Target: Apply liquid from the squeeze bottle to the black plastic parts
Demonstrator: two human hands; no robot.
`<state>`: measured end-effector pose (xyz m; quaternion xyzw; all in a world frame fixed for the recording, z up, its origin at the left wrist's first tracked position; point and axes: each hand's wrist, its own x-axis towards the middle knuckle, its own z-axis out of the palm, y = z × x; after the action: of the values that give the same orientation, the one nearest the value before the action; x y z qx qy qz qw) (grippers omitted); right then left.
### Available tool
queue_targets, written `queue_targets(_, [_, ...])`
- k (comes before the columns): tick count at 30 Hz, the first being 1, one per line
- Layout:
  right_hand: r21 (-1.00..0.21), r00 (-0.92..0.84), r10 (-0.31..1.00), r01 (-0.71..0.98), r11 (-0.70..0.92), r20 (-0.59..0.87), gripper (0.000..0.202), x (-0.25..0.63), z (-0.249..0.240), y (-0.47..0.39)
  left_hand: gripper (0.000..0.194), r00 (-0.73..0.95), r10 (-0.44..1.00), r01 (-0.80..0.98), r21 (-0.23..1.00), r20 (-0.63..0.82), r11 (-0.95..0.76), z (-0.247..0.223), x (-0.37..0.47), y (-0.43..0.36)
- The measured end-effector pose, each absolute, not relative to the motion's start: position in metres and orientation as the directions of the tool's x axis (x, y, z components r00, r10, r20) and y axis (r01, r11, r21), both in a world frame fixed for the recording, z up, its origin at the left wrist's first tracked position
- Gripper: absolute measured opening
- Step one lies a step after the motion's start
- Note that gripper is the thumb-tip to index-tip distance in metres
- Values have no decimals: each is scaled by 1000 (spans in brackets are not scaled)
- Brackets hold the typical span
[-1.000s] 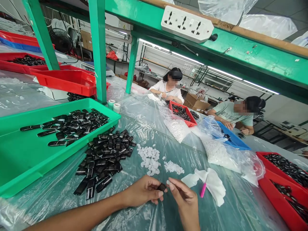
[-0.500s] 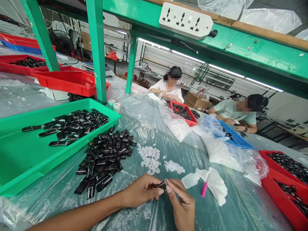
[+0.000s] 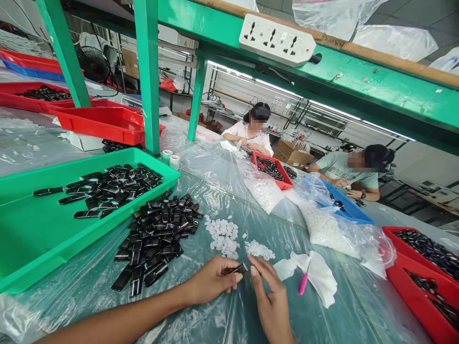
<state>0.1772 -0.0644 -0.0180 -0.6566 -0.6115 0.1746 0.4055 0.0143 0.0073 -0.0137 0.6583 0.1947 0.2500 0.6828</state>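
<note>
My left hand pinches a small glossy black piece between thumb and fingers, its tip pointing right. Just right of that tip is my right hand, its thumb and index finger stretched out and slightly apart, with nothing visible between them. A heap of similar black pieces lies left of my hands. Beyond my fingers are a pile of flat white bits and a smaller pile of tiny white bits. A pink-handled tool rests by a crumpled white sheet on the right.
A green tray with black pieces stands at left. Red trays are at right, near a clear bag of white parts. Across the table two people work with their hands. A green shelf frame rises in front.
My right hand has drawn slightly away from the tip of the black piece, and its fingers have straightened. The left hand keeps its hold, with more of the piece showing.
</note>
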Motion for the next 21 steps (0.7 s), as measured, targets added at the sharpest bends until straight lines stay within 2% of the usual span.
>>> queue_targets(2, [-524, 103, 944, 848, 83, 315, 29, 185, -16, -56, 36, 797, 601, -76, 997, 52, 13, -15, 15, 7])
queue_targets(4, [-315, 36, 939, 946, 79, 342, 27, 189, -16, -46, 34, 795, 604, -72, 997, 50, 13, -16, 15, 6])
queue_targets(5, [-252, 26, 939, 966, 65, 343, 26, 190, -17, -41, 34, 793, 607, -74, 997, 53, 10, -17, 15, 6])
queue_targets(7, [-212, 37, 941, 976, 38, 338, 26, 189, -20, -33, 33, 790, 609, -84, 997, 67, -1, -17, 15, 5])
queue_targets(13, [-271, 64, 936, 962, 34, 345, 24, 189, -26, -19, 32, 780, 620, -105, 994, 83, -1, -14, 15, 5])
queue_targets(18, [-457, 107, 922, 886, 81, 371, 14, 189, -18, -28, 32, 764, 639, -133, 991, 87, 24, -13, 14, 4])
queue_targets(21, [-583, 110, 920, 800, 142, 375, 15, 186, -11, -41, 32, 768, 633, -168, 984, 98, 52, -14, 15, 3])
